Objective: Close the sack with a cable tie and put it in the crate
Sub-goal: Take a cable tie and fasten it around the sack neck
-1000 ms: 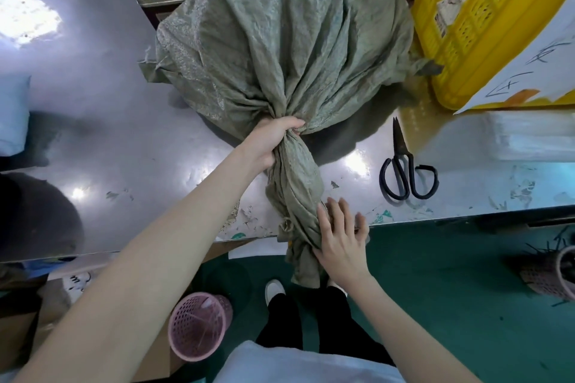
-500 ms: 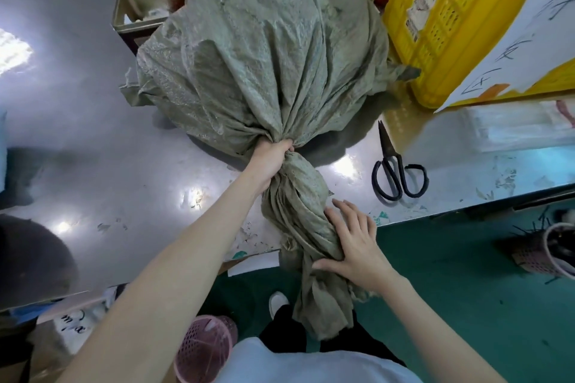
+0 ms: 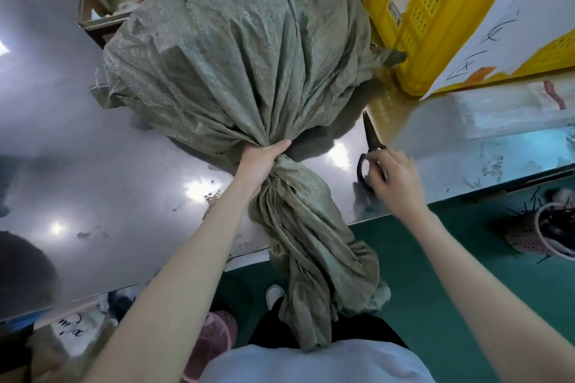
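Steel table [image 3: 93, 165]: left hand [image 3: 261, 165] fingers clamp sack [image 3: 236, 50] neck; right hand [image 3: 395, 183] fingers on scissors [image 3: 370, 146]

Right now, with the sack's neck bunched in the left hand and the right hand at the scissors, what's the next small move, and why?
Probably close the right hand on the scissors' handles and lift them. The left hand grips the twisted neck of the sack, the loose tail hangs over the table edge, and the right hand's fingers already touch the handles. No cable tie is visible.

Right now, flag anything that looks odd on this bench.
No cable tie shows on the sack neck; only the left hand pinches it shut. The right hand is on the scissors.
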